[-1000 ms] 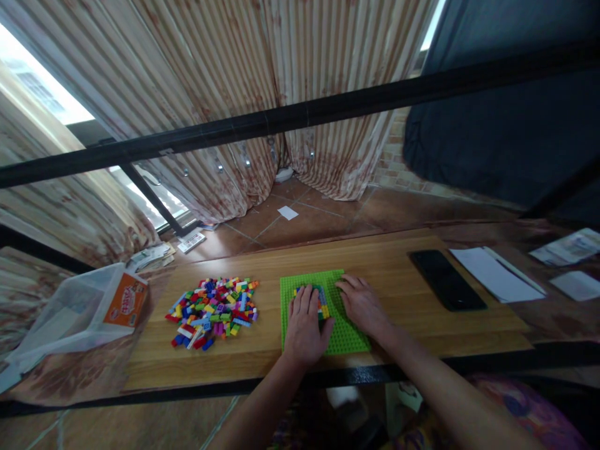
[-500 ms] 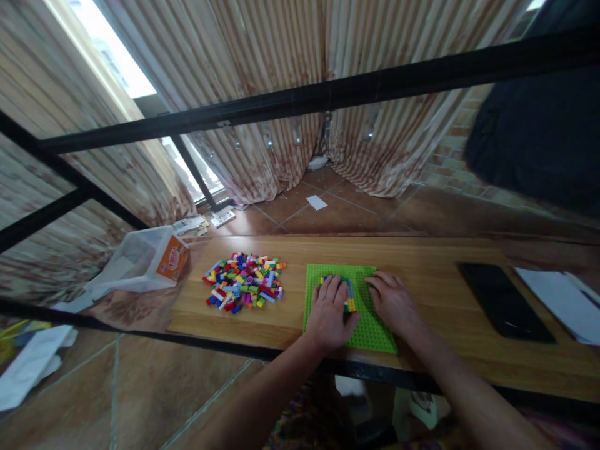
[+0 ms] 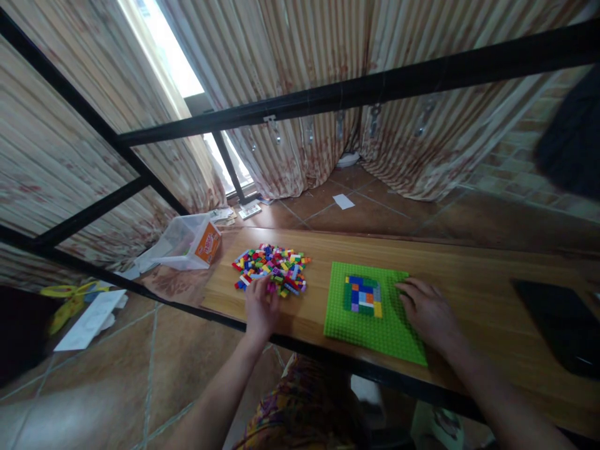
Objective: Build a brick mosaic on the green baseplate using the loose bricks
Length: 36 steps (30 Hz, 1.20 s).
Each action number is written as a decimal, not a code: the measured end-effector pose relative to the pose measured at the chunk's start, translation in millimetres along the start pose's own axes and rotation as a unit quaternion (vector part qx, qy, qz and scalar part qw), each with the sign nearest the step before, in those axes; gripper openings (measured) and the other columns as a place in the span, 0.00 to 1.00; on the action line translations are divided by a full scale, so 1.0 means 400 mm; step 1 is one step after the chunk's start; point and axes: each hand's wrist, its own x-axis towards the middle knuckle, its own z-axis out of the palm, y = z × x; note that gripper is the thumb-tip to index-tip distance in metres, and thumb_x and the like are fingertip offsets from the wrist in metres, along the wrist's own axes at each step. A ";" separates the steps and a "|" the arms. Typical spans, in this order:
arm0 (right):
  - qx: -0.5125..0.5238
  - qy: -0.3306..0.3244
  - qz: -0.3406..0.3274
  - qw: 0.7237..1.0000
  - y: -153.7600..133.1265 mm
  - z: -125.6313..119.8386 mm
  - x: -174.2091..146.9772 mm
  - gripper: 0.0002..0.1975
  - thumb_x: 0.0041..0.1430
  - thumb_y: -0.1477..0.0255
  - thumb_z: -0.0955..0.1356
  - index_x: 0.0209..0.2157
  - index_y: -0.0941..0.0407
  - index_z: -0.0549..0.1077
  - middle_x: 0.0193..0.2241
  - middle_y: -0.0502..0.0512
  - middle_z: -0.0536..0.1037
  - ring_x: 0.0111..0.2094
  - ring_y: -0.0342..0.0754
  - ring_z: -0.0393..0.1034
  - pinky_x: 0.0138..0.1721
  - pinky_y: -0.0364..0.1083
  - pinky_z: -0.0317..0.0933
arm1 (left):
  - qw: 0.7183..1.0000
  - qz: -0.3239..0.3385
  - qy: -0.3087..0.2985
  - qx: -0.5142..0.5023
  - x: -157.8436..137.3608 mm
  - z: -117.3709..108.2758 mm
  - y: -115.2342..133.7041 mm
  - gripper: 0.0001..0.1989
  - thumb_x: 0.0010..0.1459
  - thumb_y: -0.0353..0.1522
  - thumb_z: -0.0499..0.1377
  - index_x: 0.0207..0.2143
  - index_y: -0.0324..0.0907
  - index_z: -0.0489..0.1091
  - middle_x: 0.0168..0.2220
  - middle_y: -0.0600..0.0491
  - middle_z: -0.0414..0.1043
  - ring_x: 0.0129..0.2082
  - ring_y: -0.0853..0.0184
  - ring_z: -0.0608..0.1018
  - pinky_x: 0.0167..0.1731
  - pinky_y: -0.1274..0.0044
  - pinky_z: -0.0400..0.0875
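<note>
A loose pile of small coloured toy bricks (image 3: 274,265) lies on the wooden table. My left hand (image 3: 261,307) is at the near edge of this pile, its fingers somewhat apart and touching the bricks; no brick shows clearly in them. To the right lies a green baseplate (image 3: 342,325) with a flat patch of joined bricks (image 3: 363,297) in blue, green, yellow, orange, white and purple. My right hand (image 3: 429,309) rests at the plate's right edge, fingers extended and thumb apart, with the fingertips on the plate.
A clear plastic bin (image 3: 185,247) with an orange label stands beyond the table's left end. A flat black object (image 3: 553,319) lies at the right. A dark metal bar (image 3: 328,97) crosses in front of the curtains (image 3: 290,50). The table (image 3: 309,319) has a dark front edge.
My left hand has left the patch of bricks on the baseplate and moved left to the loose pile. My right hand stays at the plate's edge. The view has shifted left.
</note>
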 end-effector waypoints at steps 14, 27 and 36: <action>0.003 -0.009 0.008 1.000 0.001 -0.001 0.002 0.18 0.62 0.70 0.59 0.44 0.58 0.76 0.47 0.63 0.74 0.47 0.56 0.67 0.49 0.56 0.63 | 0.983 -0.086 -0.047 0.158 0.026 -0.053 -0.169 0.16 0.55 0.30 0.52 0.44 0.38 0.73 0.39 0.45 0.76 0.42 0.57 0.76 0.46 0.68 0.69; 0.000 -0.012 0.010 1.000 -0.002 -0.004 0.003 0.17 0.62 0.71 0.59 0.45 0.57 0.76 0.46 0.62 0.75 0.47 0.56 0.67 0.49 0.56 0.63 | 0.980 -0.052 -0.048 0.189 0.021 -0.041 -0.142 0.14 0.58 0.35 0.53 0.42 0.39 0.74 0.36 0.46 0.76 0.38 0.57 0.77 0.41 0.69 0.68; 0.007 -0.013 0.010 1.000 -0.002 -0.003 0.001 0.17 0.62 0.71 0.59 0.45 0.56 0.76 0.46 0.61 0.75 0.47 0.56 0.67 0.50 0.55 0.63 | 0.989 -0.121 -0.028 0.081 0.024 -0.044 -0.156 0.14 0.58 0.33 0.52 0.44 0.39 0.73 0.40 0.46 0.75 0.39 0.60 0.77 0.42 0.71 0.70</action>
